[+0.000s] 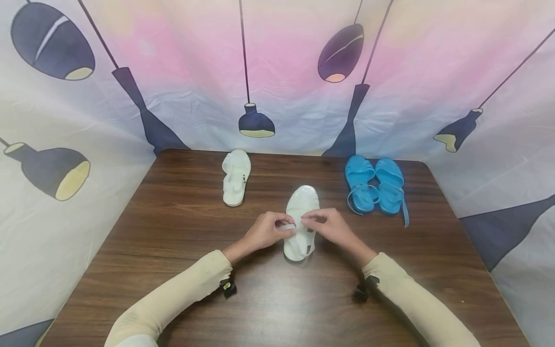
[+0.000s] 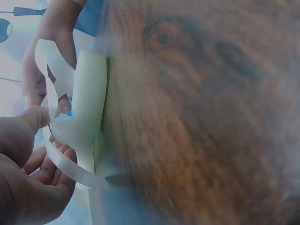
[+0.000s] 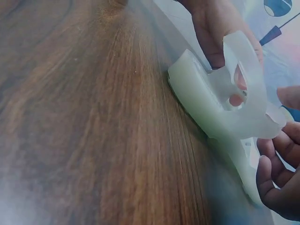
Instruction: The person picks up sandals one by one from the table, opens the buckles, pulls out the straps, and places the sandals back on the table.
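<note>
A white sandal (image 1: 302, 197) lies on the table between my two hands, toe pointing away from me. My left hand (image 1: 270, 229) pinches its ankle strap (image 2: 70, 171) between thumb and fingers on the left side. My right hand (image 1: 331, 225) is at the sandal's right side, fingers curled at a strap (image 3: 274, 123) near the middle of the shoe. The wrist views show the heel band (image 3: 248, 61) standing up above the sole. Part of the buckle area is hidden by my fingers.
A second white sandal (image 1: 236, 178) lies at the back left of the wooden table (image 1: 182, 250). To the back right is a pair of blue sandals, one (image 1: 360, 183) beside the other (image 1: 390, 185), with loose straps. A printed cloth (image 1: 195, 58) hangs behind the table.
</note>
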`<state>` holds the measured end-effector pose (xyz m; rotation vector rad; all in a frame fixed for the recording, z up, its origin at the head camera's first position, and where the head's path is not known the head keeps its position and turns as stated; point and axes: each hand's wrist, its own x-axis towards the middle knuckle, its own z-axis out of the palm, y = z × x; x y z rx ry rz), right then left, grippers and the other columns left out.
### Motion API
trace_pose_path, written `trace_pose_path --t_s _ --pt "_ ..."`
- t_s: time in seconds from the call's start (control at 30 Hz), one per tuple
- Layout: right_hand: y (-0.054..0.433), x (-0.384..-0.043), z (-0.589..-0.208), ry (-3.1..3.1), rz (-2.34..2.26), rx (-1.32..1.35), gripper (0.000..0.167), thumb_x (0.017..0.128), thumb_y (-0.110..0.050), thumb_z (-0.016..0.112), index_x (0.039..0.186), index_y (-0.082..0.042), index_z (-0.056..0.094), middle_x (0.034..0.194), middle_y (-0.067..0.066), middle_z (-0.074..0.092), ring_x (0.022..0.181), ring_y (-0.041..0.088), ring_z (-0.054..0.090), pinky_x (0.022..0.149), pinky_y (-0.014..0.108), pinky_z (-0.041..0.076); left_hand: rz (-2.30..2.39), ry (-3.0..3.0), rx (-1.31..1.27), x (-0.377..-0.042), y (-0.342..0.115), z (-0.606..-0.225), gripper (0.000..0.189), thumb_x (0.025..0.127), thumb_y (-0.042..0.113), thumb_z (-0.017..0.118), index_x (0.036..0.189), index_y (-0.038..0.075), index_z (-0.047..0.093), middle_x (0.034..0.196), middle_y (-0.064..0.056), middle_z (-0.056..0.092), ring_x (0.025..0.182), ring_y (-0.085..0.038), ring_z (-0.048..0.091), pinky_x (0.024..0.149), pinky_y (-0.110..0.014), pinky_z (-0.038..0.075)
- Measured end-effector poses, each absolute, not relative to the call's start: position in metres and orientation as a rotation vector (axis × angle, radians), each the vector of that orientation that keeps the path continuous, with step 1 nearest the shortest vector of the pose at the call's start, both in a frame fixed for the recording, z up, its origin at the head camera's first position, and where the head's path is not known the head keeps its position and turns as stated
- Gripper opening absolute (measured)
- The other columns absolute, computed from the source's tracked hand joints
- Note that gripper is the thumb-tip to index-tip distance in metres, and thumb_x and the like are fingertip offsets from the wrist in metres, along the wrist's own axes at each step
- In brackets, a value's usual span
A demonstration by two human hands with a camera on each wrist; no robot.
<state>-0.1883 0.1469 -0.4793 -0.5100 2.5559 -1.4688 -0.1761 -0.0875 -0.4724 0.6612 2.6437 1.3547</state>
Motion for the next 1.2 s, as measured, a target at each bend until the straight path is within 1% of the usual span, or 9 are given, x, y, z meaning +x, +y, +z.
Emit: trace_pose_path --t_s 0.13,0.27,0.37,0.47,0.63,0.8,0.9,1.1,1.2 --pt "0.143 -0.1915 -0.4817 2.562 -1.432 -0.525 0.025 0.093 -0.035 0.076 0.107 -0.015 0.08 0.106 -0.002 0.077 0.101 0.016 0.068 0.089 0.039 0.056 1.366 2.659 0.636 -0.1771 -0.0866 -0.4738 0.015 0.087 0.02 0.083 0.097 0.01 0.077 0.087 0.003 0.075 0.08 -0.006 0.066 0.078 -0.025 0.056" --pt "0.1419 -0.1925 -0.4838 2.566 -1.441 -0.547 0.02 0.092 -0.029 0.077 0.106 -0.015 0.081 0.107 -0.001 0.077 0.103 0.016 0.068 0.091 0.04 0.056 1.383 2.667 0.616 -0.1775 -0.0859 -0.4748 0.016 0.088 0.024 0.082 0.096 0.011 0.076 0.087 0.003 0.075 0.079 -0.006 0.066 0.075 -0.024 0.055" --pt "0.1418 -0.1917 -0.4838 2.565 -1.447 -0.559 0.017 0.091 -0.025 0.078 0.105 -0.015 0.081 0.106 0.0 0.077 0.098 0.017 0.068 0.087 0.039 0.056 1.386 2.668 0.611 -0.1771 -0.0861 -0.4747 0.016 0.088 0.024 0.082 0.095 0.011 0.076 0.086 0.004 0.074 0.078 -0.006 0.066 0.074 -0.024 0.055" --pt "0.1414 -0.1902 -0.4832 2.568 -1.44 -0.561 0.016 0.089 -0.023 0.08 0.104 -0.016 0.081 0.103 -0.001 0.078 0.093 0.017 0.066 0.083 0.038 0.056 1.387 2.671 0.597 -0.1759 -0.0866 -0.4742 0.014 0.087 0.024 0.083 0.094 0.012 0.077 0.084 0.005 0.074 0.077 -0.005 0.066 0.074 -0.024 0.056" --pt "0.1417 -0.1871 -0.4852 2.591 -1.424 -0.556 0.018 0.088 -0.027 0.082 0.103 -0.016 0.082 0.1 -0.002 0.078 0.092 0.014 0.065 0.086 0.039 0.054 1.4 2.677 0.558 -0.1746 -0.087 -0.475 0.013 0.086 0.023 0.084 0.094 0.014 0.079 0.084 0.006 0.075 0.077 -0.004 0.068 0.073 -0.022 0.057" --pt "0.1427 -0.1854 -0.4883 2.599 -1.465 -0.541 0.018 0.087 -0.025 0.083 0.102 -0.016 0.082 0.098 -0.002 0.078 0.09 0.014 0.066 0.086 0.038 0.054 1.427 2.692 0.556 -0.1743 -0.0874 -0.4771 0.013 0.086 0.021 0.084 0.095 0.012 0.08 0.086 0.004 0.077 0.078 -0.004 0.069 0.072 -0.023 0.058" --pt "0.1444 -0.1845 -0.4881 2.601 -1.484 -0.55 0.018 0.087 -0.024 0.083 0.102 -0.014 0.082 0.097 -0.001 0.078 0.088 0.014 0.066 0.084 0.035 0.054 1.44 2.683 0.56 -0.1735 -0.0876 -0.4769 0.013 0.086 0.02 0.084 0.095 0.011 0.08 0.086 0.003 0.077 0.079 -0.005 0.07 0.071 -0.023 0.058" --pt "0.1474 -0.1844 -0.4852 2.617 -1.458 -0.555 0.017 0.086 -0.023 0.083 0.1 -0.014 0.083 0.093 0.0 0.078 0.08 0.014 0.063 0.074 0.028 0.054 1.451 2.672 0.568 -0.1717 -0.0869 -0.4757 0.013 0.086 0.018 0.084 0.096 0.011 0.08 0.087 0.001 0.077 0.08 -0.006 0.07 0.072 -0.023 0.058" --pt "0.1475 -0.1852 -0.4852 2.617 -1.441 -0.557 0.016 0.087 -0.023 0.083 0.099 -0.013 0.083 0.093 0.0 0.078 0.079 0.014 0.063 0.072 0.027 0.054 1.453 2.681 0.565 -0.1714 -0.0867 -0.4762 0.012 0.085 0.017 0.084 0.095 0.011 0.08 0.087 0.001 0.077 0.08 -0.007 0.07 0.072 -0.023 0.058"
